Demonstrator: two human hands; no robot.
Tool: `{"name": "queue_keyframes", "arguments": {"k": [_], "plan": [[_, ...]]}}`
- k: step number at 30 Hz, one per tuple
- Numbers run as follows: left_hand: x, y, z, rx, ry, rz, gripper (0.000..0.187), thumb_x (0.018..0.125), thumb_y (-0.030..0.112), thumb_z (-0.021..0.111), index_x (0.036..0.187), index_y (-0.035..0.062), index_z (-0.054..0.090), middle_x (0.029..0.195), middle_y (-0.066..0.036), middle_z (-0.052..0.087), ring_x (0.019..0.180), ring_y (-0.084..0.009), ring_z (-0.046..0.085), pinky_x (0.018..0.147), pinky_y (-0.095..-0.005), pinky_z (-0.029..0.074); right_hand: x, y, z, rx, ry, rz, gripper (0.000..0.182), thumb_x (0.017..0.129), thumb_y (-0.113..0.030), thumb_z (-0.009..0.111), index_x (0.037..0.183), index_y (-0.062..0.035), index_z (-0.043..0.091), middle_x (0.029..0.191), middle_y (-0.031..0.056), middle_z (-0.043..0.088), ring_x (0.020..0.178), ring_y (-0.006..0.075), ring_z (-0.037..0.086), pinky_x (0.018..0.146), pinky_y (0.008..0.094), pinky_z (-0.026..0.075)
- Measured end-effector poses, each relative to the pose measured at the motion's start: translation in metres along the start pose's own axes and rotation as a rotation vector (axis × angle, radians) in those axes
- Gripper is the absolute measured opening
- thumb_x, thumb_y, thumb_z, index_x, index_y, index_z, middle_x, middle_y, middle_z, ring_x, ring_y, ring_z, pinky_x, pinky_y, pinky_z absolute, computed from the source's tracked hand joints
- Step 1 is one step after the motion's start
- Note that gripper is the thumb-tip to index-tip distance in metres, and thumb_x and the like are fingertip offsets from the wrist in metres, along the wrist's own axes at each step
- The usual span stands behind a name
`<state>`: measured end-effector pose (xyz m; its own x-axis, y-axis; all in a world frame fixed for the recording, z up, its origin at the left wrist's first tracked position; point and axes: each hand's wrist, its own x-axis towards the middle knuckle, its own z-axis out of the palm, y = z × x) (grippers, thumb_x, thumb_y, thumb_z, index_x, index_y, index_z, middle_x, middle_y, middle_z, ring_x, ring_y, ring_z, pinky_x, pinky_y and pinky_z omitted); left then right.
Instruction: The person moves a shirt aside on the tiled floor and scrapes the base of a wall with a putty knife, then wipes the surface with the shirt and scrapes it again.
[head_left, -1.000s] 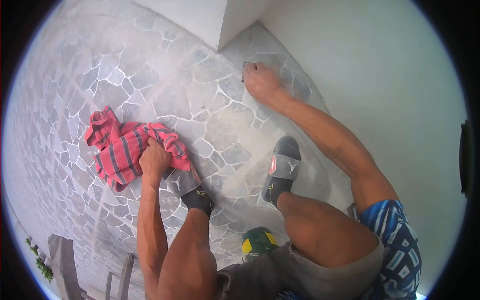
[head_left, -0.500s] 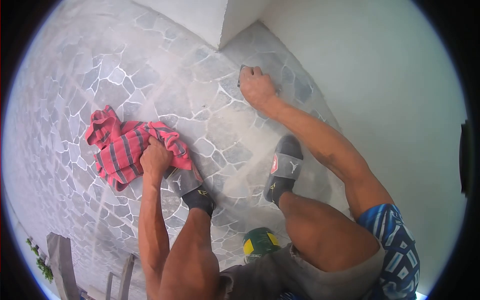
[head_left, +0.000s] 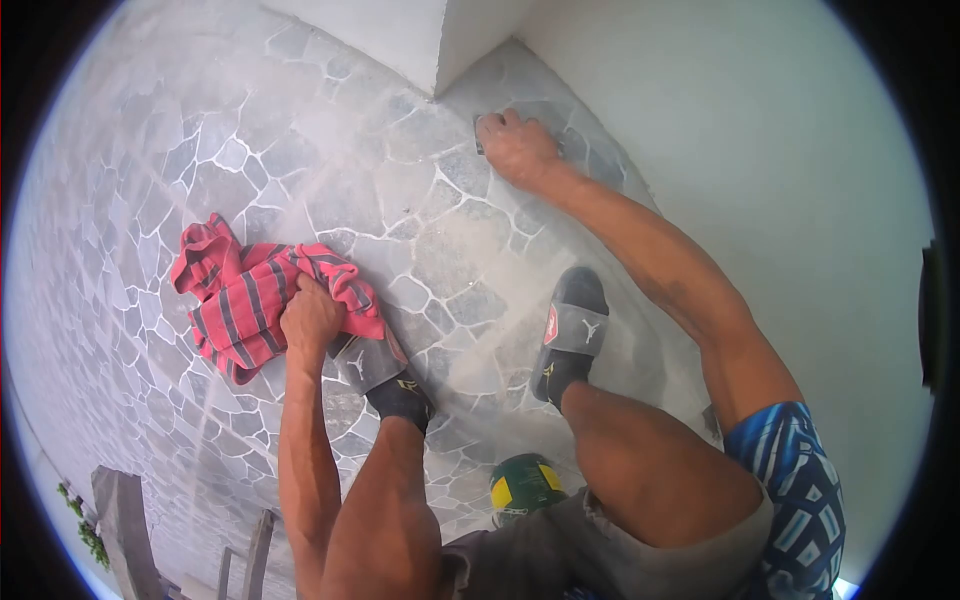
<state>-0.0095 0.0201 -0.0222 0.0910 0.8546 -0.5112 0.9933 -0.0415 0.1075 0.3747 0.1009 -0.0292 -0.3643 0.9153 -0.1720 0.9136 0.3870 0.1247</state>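
Observation:
A red cloth with dark stripes (head_left: 245, 300) is bunched over the stone floor, close to my left foot. My left hand (head_left: 312, 318) is closed on its near side, with folds lying around the fingers. Far out by the wall corner, my right hand (head_left: 520, 148) presses a small dark flat pad (head_left: 479, 136) against the paving. Only the pad's edges show past the fingers, and its exact kind cannot be made out. Under both hands lies a floor of irregular grey stones with pale joints (head_left: 440, 260), dusted whitish in places.
A white wall (head_left: 800, 200) runs along the right, and a wall corner (head_left: 437, 75) juts in at the top. My slide sandals (head_left: 575, 330) stand on the paving. Between my legs is a green tub with yellow patches (head_left: 522, 487). Grey posts (head_left: 125, 530) rise at lower left.
My right hand has moved slightly up, toward the wall corner, with the pad under it. My left hand and the red cloth stay in place.

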Motion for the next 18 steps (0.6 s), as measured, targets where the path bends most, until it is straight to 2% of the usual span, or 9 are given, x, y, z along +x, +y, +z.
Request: {"name": "queue_keyframes", "arguments": {"k": [2, 8, 14, 18], "plan": [[0.002, 0.001, -0.001, 0.001, 0.017, -0.004, 0.042, 0.081, 0.029, 0.061, 0.099, -0.0043, 0.043, 0.084, -0.029, 0.067, 0.08, -0.0446, 0.069, 0.07, -0.05, 0.056, -0.003, -0.003, -0.001, -0.012, -0.051, -0.024, 0.018, 0.081, -0.007, 0.058, 0.098, -0.002, 0.059, 0.098, 0.0099, 0.059, 0.096, 0.0261, 0.06, 0.064, 0.0406, 0.053], [0.001, 0.0, 0.001, -0.003, 0.022, 0.002, 0.041, 0.081, 0.029, 0.061, 0.097, -0.0038, 0.042, 0.081, -0.028, 0.067, 0.077, -0.0446, 0.069, 0.068, -0.0505, 0.056, 0.023, 0.016, 0.0, 0.033, 0.12, -0.089, 0.01, 0.08, -0.005, 0.057, 0.09, -0.0027, 0.058, 0.091, 0.0104, 0.058, 0.089, 0.0272, 0.06, 0.062, 0.041, 0.052], [-0.001, -0.002, 0.002, -0.01, 0.052, 0.028, 0.042, 0.082, 0.031, 0.061, 0.097, -0.0039, 0.043, 0.08, -0.028, 0.067, 0.076, -0.0436, 0.069, 0.066, -0.0501, 0.056, 0.001, 0.008, 0.012, 0.125, 0.03, -0.035, 0.012, 0.08, -0.004, 0.057, 0.092, -0.0023, 0.055, 0.092, 0.0109, 0.059, 0.087, 0.0285, 0.06, 0.062, 0.0424, 0.051], [0.0, 0.0, 0.002, 0.003, 0.057, 0.021, 0.042, 0.082, 0.031, 0.061, 0.097, -0.004, 0.043, 0.079, -0.027, 0.067, 0.075, -0.0434, 0.069, 0.065, -0.0495, 0.057, 0.02, 0.014, -0.013, 0.04, 0.013, -0.134, 0.016, 0.082, -0.004, 0.056, 0.098, -0.0024, 0.055, 0.096, 0.0106, 0.059, 0.09, 0.0274, 0.06, 0.062, 0.0404, 0.051]]}}
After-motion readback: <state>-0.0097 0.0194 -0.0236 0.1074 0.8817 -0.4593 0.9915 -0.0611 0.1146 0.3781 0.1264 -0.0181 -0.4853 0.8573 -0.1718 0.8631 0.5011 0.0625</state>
